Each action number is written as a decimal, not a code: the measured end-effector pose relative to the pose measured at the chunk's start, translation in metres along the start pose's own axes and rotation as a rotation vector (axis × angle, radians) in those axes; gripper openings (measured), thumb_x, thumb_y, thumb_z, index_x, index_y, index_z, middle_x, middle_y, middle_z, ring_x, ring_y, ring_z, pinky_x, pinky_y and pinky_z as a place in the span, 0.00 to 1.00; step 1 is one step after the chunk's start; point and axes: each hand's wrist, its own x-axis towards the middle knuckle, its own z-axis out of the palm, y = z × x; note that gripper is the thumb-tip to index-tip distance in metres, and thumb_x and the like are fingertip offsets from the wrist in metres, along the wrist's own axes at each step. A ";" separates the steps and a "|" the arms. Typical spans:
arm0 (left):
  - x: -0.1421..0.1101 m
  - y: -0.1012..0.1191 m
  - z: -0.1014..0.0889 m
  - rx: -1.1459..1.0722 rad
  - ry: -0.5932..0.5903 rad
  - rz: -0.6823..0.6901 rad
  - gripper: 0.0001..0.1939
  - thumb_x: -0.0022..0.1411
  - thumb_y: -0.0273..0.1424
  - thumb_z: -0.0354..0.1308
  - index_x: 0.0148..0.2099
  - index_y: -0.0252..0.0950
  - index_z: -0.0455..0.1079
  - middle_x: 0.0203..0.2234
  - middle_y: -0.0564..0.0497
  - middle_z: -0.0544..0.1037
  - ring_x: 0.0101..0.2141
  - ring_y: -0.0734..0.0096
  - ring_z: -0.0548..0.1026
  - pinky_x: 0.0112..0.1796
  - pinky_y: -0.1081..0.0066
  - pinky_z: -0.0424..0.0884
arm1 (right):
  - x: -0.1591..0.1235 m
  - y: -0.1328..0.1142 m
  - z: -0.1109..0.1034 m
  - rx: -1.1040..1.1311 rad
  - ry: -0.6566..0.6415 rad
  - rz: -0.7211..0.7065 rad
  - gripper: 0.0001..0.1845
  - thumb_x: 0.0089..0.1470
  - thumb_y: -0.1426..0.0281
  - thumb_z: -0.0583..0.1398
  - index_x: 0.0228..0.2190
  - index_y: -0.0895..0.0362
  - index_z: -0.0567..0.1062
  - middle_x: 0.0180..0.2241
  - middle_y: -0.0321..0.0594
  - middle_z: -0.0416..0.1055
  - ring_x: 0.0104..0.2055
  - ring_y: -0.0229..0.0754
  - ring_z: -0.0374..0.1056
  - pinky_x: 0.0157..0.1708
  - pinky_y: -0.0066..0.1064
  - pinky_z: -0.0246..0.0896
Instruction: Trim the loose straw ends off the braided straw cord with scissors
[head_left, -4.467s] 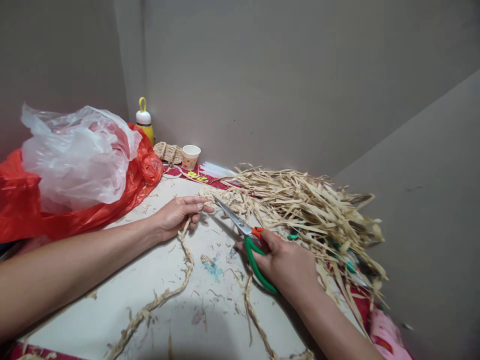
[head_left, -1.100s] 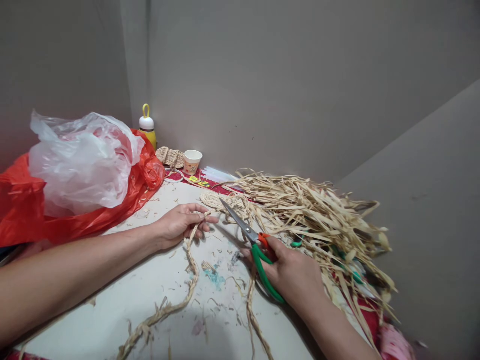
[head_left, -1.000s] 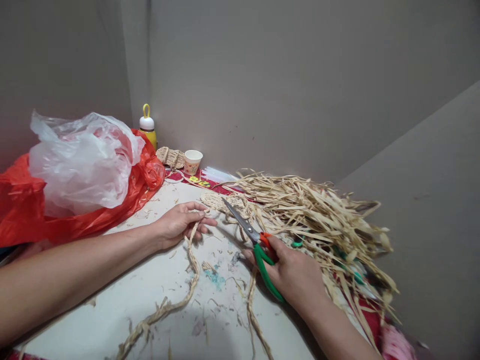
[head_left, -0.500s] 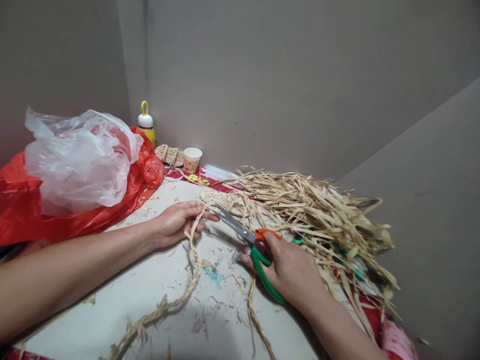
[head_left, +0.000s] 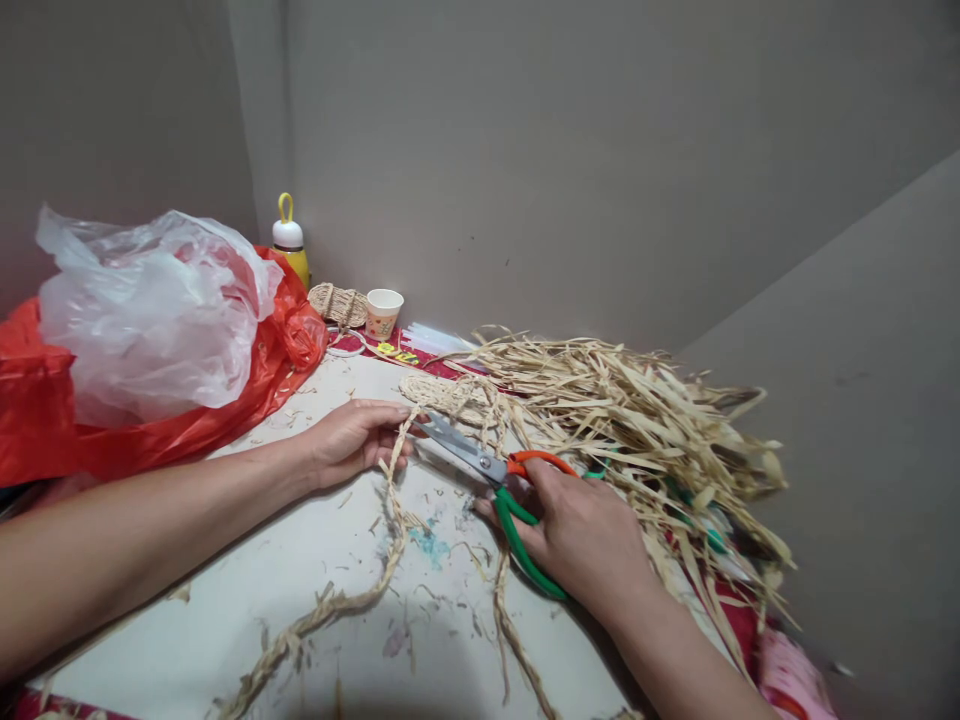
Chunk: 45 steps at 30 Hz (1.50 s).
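My left hand is closed on a braided straw cord, which hangs from its fingertips and curves down across the white board. In my right hand is a pair of scissors with one orange and one green handle. Their blades point left, with the tips at the cord beside my left fingertips. Behind the blades lies a flat woven straw piece. A second braided cord runs from near that piece down past my right hand.
A heap of loose straw strips covers the right side. At left sit a white plastic bag and a red bag. Toward the wall stand a yellow bottle, a paper cup and a woven sole. Scraps litter the board.
The scissors' blades have come slightly closer to the cord at my left fingertips. My left hand keeps its grip on the cord. The whole view has shifted slightly.
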 end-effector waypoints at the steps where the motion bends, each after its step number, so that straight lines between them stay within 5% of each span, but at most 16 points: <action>1: 0.000 0.000 0.000 -0.025 -0.009 -0.010 0.09 0.59 0.22 0.52 0.38 0.25 0.73 0.21 0.46 0.75 0.20 0.74 0.72 0.23 0.74 0.72 | 0.000 0.000 0.000 -0.001 0.001 0.003 0.18 0.52 0.53 0.53 0.28 0.55 0.67 0.19 0.36 0.69 0.24 0.42 0.68 0.27 0.30 0.47; 13: -0.001 -0.003 -0.002 0.068 -0.138 -0.056 0.06 0.62 0.23 0.51 0.36 0.26 0.70 0.31 0.39 0.78 0.25 0.72 0.77 0.27 0.73 0.74 | -0.001 0.000 0.003 -0.002 0.049 -0.011 0.18 0.52 0.52 0.54 0.26 0.54 0.67 0.18 0.35 0.69 0.22 0.41 0.67 0.26 0.30 0.46; 20: -0.008 0.003 0.004 0.079 -0.271 -0.111 0.09 0.62 0.25 0.50 0.35 0.25 0.69 0.18 0.44 0.74 0.18 0.70 0.72 0.21 0.73 0.69 | -0.001 -0.001 0.001 0.005 0.044 -0.006 0.18 0.52 0.53 0.54 0.28 0.55 0.69 0.18 0.34 0.68 0.22 0.39 0.66 0.27 0.30 0.45; 32: -0.005 0.002 0.002 0.025 -0.327 -0.125 0.09 0.61 0.24 0.50 0.36 0.22 0.70 0.17 0.47 0.72 0.18 0.73 0.68 0.23 0.71 0.69 | -0.003 -0.001 0.000 -0.063 0.135 -0.024 0.23 0.52 0.49 0.52 0.21 0.54 0.70 0.12 0.35 0.64 0.16 0.39 0.61 0.21 0.29 0.40; 39: -0.004 0.003 -0.002 0.000 -0.259 -0.101 0.15 0.59 0.23 0.55 0.50 0.28 0.68 0.43 0.38 0.76 0.22 0.78 0.70 0.25 0.70 0.73 | -0.004 0.004 0.007 0.122 0.068 0.209 0.29 0.50 0.43 0.51 0.29 0.54 0.76 0.13 0.35 0.66 0.15 0.39 0.61 0.19 0.27 0.43; 45: -0.003 0.002 -0.002 0.129 -0.125 -0.009 0.14 0.57 0.24 0.60 0.47 0.30 0.71 0.45 0.38 0.76 0.21 0.82 0.70 0.23 0.77 0.71 | -0.003 0.006 0.009 0.292 -0.008 0.317 0.29 0.47 0.41 0.51 0.27 0.53 0.75 0.14 0.35 0.67 0.16 0.39 0.61 0.18 0.26 0.46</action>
